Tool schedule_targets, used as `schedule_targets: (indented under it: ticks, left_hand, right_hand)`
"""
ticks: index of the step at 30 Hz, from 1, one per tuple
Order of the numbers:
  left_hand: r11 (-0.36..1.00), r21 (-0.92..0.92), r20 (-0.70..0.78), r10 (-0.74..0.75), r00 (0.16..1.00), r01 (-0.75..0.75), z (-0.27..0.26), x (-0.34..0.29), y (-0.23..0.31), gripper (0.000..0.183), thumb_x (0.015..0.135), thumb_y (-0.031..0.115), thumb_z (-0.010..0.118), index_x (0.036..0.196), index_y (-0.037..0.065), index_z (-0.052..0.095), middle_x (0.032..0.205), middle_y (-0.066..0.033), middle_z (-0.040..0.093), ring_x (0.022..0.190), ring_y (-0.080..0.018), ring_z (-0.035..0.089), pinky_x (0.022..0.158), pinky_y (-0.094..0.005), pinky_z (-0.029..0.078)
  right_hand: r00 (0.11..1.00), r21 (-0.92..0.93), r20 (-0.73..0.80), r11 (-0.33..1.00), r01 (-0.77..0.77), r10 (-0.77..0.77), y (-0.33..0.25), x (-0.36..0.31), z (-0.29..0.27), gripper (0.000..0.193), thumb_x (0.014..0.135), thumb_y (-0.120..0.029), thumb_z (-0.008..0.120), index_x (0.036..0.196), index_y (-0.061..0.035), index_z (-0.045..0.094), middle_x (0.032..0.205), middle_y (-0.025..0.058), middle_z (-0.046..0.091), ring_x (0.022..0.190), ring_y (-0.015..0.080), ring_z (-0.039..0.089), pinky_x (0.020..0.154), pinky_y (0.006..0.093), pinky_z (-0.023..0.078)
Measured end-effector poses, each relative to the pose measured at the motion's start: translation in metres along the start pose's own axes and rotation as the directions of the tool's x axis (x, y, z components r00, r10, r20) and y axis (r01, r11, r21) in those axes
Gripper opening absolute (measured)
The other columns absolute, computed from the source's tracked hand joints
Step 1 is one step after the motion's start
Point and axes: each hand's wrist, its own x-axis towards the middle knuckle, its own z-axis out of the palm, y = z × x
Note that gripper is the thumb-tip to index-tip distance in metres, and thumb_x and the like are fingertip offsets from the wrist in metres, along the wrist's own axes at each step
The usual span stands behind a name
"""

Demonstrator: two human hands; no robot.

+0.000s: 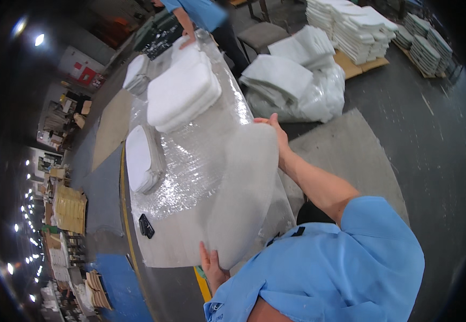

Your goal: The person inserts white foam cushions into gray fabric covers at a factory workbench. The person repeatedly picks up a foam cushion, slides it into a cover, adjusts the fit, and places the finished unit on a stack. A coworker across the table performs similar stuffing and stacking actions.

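Note:
A long, pale foam-like pad (243, 188) with rounded ends lies across the near end of the table, spanning both my hands. My right hand (275, 131) grips its far right end, fingers along the edge. At the near left end, my left hand (213, 264) holds the pad's edge, with part of the palm hidden. A small black object (146, 226) rests on the table left of the pad. Farther up are a thick stack of white pads (183, 88) and a smaller white stack (144, 159) at the left edge.
Clear plastic film covers much of the table (190, 182). Across it, a co-worker's hand (188, 38) touches white pads. Plastic-wrapped sheets (302, 80) stand on the floor to the right, with a stool (262, 36) behind and tall white stacks (345, 27) on cardboard.

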Motion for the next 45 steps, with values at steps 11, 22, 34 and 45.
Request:
schedule_targets:
  ticks: [11,22,34,45]
  left_hand:
    - [0.913,-0.163,-0.211,0.339,0.917,-0.374,0.04,0.009,0.024,0.067,0.104,0.007,0.051,0.165,0.006,0.023,0.168,-0.0211,0.027,0.15,-0.0329,0.035,0.12,-0.0462,0.037]
    - [0.717,0.183,-0.141,0.696,0.704,-0.673,0.067,-0.011,0.004,0.09,0.094,0.018,0.072,0.165,0.008,0.017,0.16,-0.0186,0.034,0.144,-0.0308,0.04,0.117,-0.0455,0.037]
    - [0.884,-0.347,0.468,-0.126,0.875,0.313,-0.058,0.07,-0.004,0.076,0.107,0.067,0.032,0.155,0.01,0.041,0.132,-0.0184,0.067,0.116,-0.0308,0.066,0.098,-0.0459,0.056]
    - [0.689,0.718,0.377,-0.506,0.776,0.1,-0.018,0.116,-0.086,0.051,0.097,0.043,0.071,0.127,0.003,0.068,0.112,-0.0156,0.074,0.101,-0.029,0.071,0.087,-0.0422,0.055]
  right_hand:
    - [0.98,0.19,0.165,0.972,-0.14,0.108,0.018,-0.087,0.007,0.058,0.108,-0.05,0.042,0.152,-0.0123,0.048,0.147,0.0083,0.058,0.131,0.0272,0.058,0.107,0.0481,0.051]
    - [0.971,0.037,0.237,0.998,-0.052,0.041,0.012,-0.099,0.067,0.073,0.089,-0.026,0.083,0.148,-0.0074,0.044,0.139,0.0086,0.06,0.128,0.0253,0.058,0.108,0.0468,0.049]
    - [0.27,-0.298,0.875,0.007,0.955,0.401,-0.022,-0.145,0.125,0.069,0.073,-0.021,0.085,0.136,-0.0152,0.059,0.111,0.0101,0.071,0.098,0.036,0.071,0.083,0.0425,0.056]
    - [-0.091,-0.433,0.419,0.287,0.855,0.903,0.116,-0.141,0.054,0.061,0.086,-0.021,0.07,0.144,-0.0141,0.056,0.124,0.0153,0.069,0.116,0.0365,0.065,0.096,0.0473,0.053]
